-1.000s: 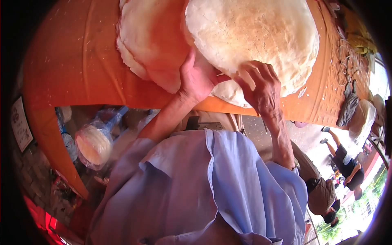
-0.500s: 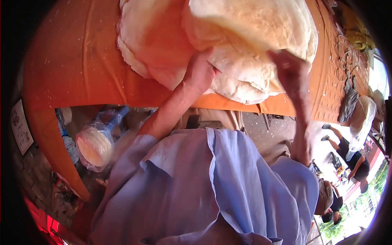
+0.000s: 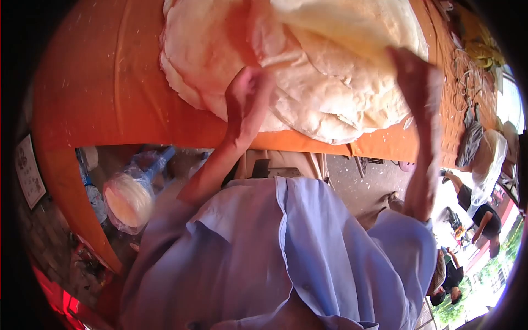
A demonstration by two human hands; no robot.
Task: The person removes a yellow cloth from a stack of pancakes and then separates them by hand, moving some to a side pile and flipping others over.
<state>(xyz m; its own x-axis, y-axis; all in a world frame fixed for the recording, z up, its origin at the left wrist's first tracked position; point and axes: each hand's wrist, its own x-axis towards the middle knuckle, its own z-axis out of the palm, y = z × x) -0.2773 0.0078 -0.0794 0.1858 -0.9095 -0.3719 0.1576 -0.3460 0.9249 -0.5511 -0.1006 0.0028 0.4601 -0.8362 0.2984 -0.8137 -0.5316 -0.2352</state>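
Large, thin, pale sheets that look like flatbread [image 3: 324, 104] lie layered and creased on an orange-covered table [image 3: 99, 93]. My left hand [image 3: 248, 93] is closed at the near left part of the stack, its fingertips against the bread and partly hidden. At the right side, my right hand [image 3: 418, 77] is closed at the edge of the upper sheet, slightly blurred. Between my hands, toward the far side, part of that upper sheet is smeared by motion and looks raised.
Under the table at left is a clear plastic bag [image 3: 129, 201] of round, pale, stacked pieces. A framed sheet [image 3: 30, 171] stands at far left. A cord [image 3: 465, 77], a dark cloth [image 3: 470, 137] and plastic wrapping [image 3: 487, 165] are at right. Other people [image 3: 485, 225] are beyond.
My hands have moved apart, the left one leftward and the right one rightward. The upper sheet has shifted and spread, with more of its creased surface showing.
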